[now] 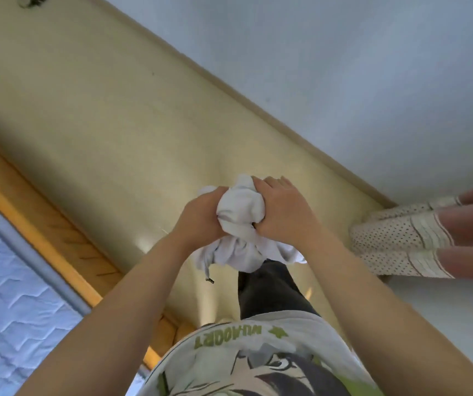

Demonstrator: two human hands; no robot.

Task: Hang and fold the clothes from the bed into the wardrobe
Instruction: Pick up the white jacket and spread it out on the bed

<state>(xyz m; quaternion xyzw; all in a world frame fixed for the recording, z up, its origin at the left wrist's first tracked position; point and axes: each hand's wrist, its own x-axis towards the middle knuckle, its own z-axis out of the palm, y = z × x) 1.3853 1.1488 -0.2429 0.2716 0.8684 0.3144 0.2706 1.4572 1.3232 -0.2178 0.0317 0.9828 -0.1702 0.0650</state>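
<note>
A bunched white garment point(241, 218) with a dangling drawstring is held in front of my body over the floor. My left hand point(201, 215) grips its left side with curled fingers. My right hand point(284, 212) clutches the right side, fingers wrapped into the cloth. The bed's quilted mattress point(9, 281) lies at the lower left in its wooden frame point(46, 232). The wardrobe is out of view.
Pale yellow floor point(115, 110) stretches ahead to a baseboard and a grey-blue wall point(344, 67). At the right edge, dotted white clothes point(395, 238) hang or lie against the wall. My dark trouser leg point(269, 290) shows below the garment.
</note>
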